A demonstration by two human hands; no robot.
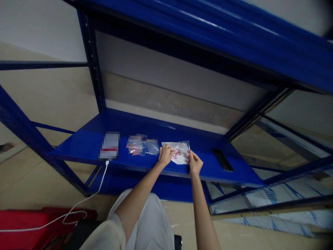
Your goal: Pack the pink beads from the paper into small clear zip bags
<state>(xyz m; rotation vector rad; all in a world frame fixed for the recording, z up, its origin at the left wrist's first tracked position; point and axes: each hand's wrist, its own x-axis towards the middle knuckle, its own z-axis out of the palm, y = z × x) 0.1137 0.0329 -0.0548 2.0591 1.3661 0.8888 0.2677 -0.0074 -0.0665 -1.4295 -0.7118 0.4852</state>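
A white sheet (179, 146) lies on the blue shelf in front of me, with several small pink and red beads (177, 153) on it. My left hand (165, 155) rests over the sheet's left edge, its fingers bent and pressed together by the beads. What those fingers hold, if anything, is too small to make out. At the sheet's right edge, my right hand (195, 163) pinches a clear plastic bag (187, 144). Left of my hands lie clear zip bags with pink and red beads (135, 146) inside. Beside them is a flat clear zip bag (152, 146).
A phone-like device (110, 144), its screen pixelated, lies on the left of the shelf (145, 125) with a white cable (100, 184) plugged in. A black phone (222, 159) lies to the right. Blue uprights (91, 55) frame the shelf; a red object (23, 225) is lower left.
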